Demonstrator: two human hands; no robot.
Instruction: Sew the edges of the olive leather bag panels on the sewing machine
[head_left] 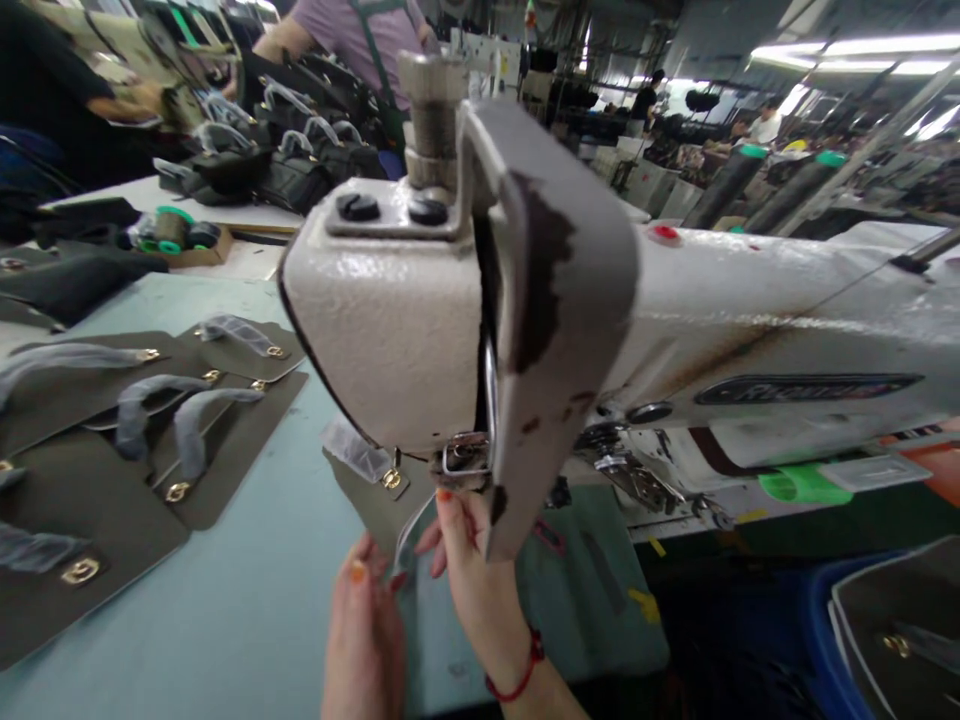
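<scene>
Sewing machine faceplate (559, 320) partly hides the right hand (472, 570)

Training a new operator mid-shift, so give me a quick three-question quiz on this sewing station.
1. Which wrist wears the red cord bracelet?
2. True or false: the left hand is touching the sewing machine head.
3. What colour are the metal fittings on the dark olive panels on the table? A) gold B) red C) green

Key: 1. right wrist; 2. false; 3. A
</scene>
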